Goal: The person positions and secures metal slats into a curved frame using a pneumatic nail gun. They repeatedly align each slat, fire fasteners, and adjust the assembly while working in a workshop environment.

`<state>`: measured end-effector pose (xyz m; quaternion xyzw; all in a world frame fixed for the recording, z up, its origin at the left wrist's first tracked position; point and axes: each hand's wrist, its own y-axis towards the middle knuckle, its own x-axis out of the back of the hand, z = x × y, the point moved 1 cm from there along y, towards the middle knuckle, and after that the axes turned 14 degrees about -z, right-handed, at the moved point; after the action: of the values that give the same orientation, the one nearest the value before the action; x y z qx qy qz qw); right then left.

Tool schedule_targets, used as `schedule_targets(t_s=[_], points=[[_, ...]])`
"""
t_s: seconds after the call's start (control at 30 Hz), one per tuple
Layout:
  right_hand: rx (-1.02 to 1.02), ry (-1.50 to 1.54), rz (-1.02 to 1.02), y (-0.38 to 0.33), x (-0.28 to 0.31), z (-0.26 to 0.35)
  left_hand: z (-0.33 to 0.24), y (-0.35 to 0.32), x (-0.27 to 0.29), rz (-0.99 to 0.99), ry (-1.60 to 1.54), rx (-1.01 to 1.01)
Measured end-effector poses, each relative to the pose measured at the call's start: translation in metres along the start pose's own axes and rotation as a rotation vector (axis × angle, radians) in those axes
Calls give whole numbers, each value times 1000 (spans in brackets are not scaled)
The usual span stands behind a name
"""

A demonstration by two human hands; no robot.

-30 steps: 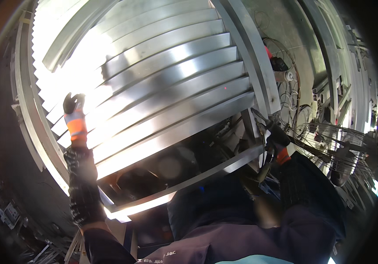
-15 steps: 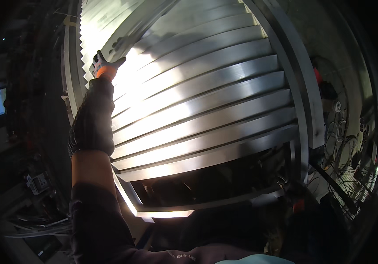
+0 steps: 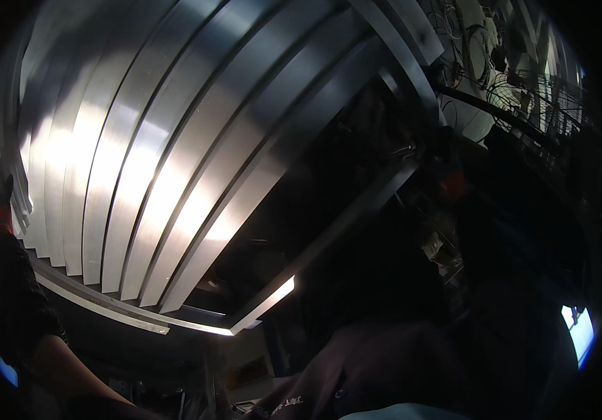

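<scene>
A large metal louvre panel with slanted, shiny slats [image 3: 168, 154] stretches before me inside a metal frame [image 3: 336, 241]. At the far left, my left hand [image 3: 2, 203], in a dark glove with an orange-red cuff, is at the slat ends by the frame's side. Its thumb stands apart from the fingers, and it appears to hold nothing. My right hand [image 3: 444, 150], dark-gloved with an orange cuff, is in shadow at the right end of the lower frame rail. Its fingers cannot be made out, nor whether it grips the rail.
Between the last slat and the lower rail lies a dark opening [image 3: 301, 182]. Beyond the panel at the upper right are tangled cables [image 3: 479, 52] and a wire mesh rack [image 3: 535, 98]. A bright screen-like patch [image 3: 579, 332] shows at the lower right.
The view has turned, so the slats now run steeply and the panel sits further left. My left hand has shifted from the upper middle-left to the far left edge.
</scene>
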<state>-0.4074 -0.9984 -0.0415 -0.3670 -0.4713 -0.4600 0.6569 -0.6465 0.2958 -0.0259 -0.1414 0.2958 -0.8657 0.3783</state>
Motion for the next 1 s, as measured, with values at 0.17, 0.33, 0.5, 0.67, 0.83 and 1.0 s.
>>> schedule_targets(t_s=[0.17,0.33,0.5,0.67,0.83,1.0], points=[[-282,33,98,7,8,37,-38,5,-25,590,-1176,868],[-220,96,77,9,2,34,-16,28,-5,701,-1267,1007],[-93,-144,14,-2,9,51,3,37,5,780,-1331,1179],[23,-277,-108,12,8,81,24,43,26,775,-1463,1482],[-68,-130,-96,30,23,108,66,52,93,673,-1527,1816],[-224,1,96,36,22,115,106,66,224,587,-1450,2002]])
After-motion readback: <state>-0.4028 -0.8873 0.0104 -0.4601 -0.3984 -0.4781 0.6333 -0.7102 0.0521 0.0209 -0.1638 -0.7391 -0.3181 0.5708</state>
